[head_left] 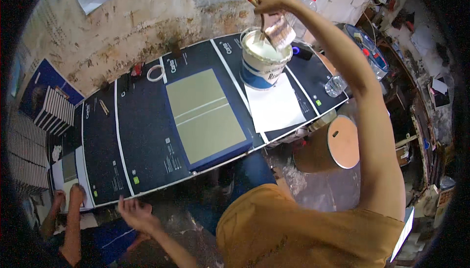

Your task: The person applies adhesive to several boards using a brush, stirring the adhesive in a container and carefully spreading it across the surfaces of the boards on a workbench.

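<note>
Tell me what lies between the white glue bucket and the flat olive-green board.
In the head view, only bare dark printed table sheet with a white stripe separates the white glue bucket from the flat olive-green board.

Glossy plastic bucket (pixel 264 60); rough, probably plaster wall (pixel 147 18).

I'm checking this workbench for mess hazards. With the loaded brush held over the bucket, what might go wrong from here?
1. The right hand holds the wet brush above the bucket; glue may drip onto the white sheet or the dark table.
2. The full bucket stands near the table's edge and might tip if knocked.
3. The left hand hovers at the near edge, away from the blue board, which lies unsteadied.
</note>
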